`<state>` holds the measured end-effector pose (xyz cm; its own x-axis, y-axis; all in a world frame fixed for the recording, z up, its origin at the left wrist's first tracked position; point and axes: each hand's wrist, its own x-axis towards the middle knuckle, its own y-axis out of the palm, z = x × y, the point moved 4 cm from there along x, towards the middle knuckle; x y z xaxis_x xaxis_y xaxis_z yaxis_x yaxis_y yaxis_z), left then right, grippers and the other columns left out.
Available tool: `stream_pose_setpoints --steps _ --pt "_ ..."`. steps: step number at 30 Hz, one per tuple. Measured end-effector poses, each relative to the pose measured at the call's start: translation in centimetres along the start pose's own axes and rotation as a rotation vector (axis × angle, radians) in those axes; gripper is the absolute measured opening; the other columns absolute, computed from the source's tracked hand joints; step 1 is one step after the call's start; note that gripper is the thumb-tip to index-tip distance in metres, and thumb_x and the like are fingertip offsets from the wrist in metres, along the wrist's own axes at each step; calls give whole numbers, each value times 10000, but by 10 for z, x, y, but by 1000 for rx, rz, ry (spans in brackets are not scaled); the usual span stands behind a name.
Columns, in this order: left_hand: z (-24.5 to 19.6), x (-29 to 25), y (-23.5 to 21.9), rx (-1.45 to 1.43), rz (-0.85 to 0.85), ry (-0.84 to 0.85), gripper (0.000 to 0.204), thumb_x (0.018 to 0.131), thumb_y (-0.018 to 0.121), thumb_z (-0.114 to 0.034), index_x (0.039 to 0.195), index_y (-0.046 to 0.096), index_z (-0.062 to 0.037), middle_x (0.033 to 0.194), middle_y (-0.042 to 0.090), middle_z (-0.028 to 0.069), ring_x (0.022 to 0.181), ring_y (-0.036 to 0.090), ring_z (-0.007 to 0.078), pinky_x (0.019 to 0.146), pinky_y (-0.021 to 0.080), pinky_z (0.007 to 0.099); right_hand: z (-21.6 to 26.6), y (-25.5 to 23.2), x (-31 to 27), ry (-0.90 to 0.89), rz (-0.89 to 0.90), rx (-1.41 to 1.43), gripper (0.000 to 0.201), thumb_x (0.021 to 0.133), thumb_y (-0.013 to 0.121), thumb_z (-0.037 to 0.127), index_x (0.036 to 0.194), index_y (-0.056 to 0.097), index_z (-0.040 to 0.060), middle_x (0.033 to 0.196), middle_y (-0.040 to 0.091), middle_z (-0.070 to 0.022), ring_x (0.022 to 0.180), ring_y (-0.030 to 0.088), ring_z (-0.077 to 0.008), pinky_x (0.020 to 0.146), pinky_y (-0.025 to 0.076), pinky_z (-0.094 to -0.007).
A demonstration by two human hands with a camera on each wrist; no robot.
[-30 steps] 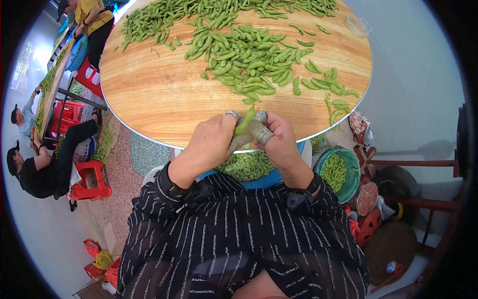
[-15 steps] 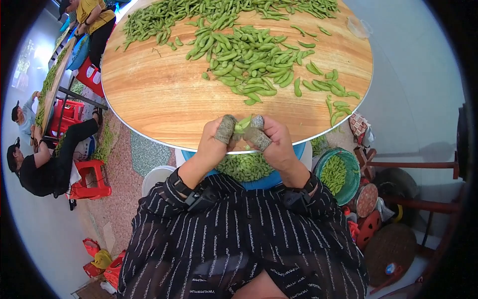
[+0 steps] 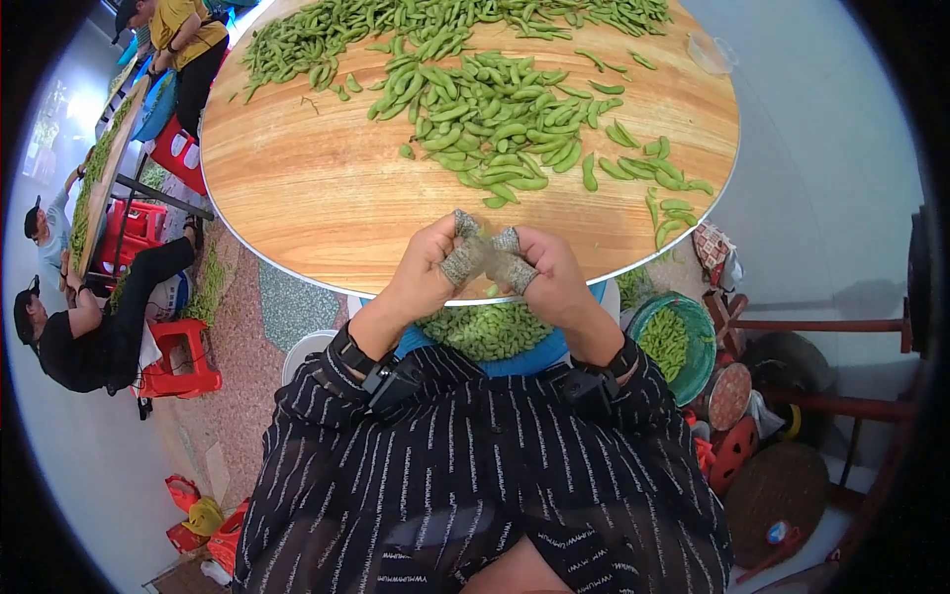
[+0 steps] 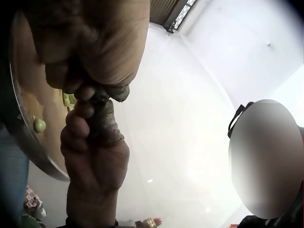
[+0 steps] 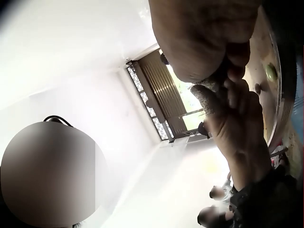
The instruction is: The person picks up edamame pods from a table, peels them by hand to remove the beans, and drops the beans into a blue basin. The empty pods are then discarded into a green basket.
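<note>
In the head view my left hand and right hand meet over the near rim of the round wooden table. Greyish finger wraps cover thumbs and forefingers on both. Curled fingers press tip to tip around an edamame pod, now blurred and almost wholly hidden. The left wrist view shows the right hand with its wrapped thumb against the left. Loose edamame pods lie heaped further up the tabletop. Below the hands a blue basin holds shelled green beans.
A green basket of pods stands right of the table, a white bucket at the left. A clear plastic container sits at the table's far right edge. Several people and red stools are at the left.
The green pod that showed between the fingertips is now hidden. My left hand has turned, its wrapped thumb and forefinger shifting, while the hands stay together. The heaps have not changed.
</note>
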<state>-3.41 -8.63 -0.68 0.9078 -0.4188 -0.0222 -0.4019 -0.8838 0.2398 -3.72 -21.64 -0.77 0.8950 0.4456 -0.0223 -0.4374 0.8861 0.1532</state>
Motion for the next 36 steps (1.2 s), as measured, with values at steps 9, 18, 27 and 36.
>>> stream_pose_setpoints --steps 9,18,27,36 --pt "-6 -6 -2 83 -55 -216 170 818 484 -48 986 458 -39 731 510 -4 636 472 56 540 384 184 -9 0 2 -179 -131 -238 145 674 471 -36 807 525 -18 610 507 -49 575 474 -116 518 378 -257" --pt "4 -12 3 248 -91 -31 328 720 566 53 1019 457 -26 824 560 23 735 520 76 627 416 205 10 -7 -4 -204 -309 -130 117 742 534 -23 856 543 0 768 540 0 701 477 -55 631 402 -198" --pt "-45 -5 4 1094 162 519 135 701 617 -104 829 588 -76 828 580 88 701 544 274 603 427 326 36 -133 -35 -191 -666 -623 198 735 501 -34 931 530 -32 786 578 -45 708 509 -93 644 416 -226" --pt "-42 77 -72 1264 -293 202 197 706 596 -92 855 526 14 779 553 184 722 530 333 618 418 386 21 -87 -47 -103 -613 -207 219 745 510 -31 958 556 -41 833 588 -34 773 534 -119 696 432 -245"
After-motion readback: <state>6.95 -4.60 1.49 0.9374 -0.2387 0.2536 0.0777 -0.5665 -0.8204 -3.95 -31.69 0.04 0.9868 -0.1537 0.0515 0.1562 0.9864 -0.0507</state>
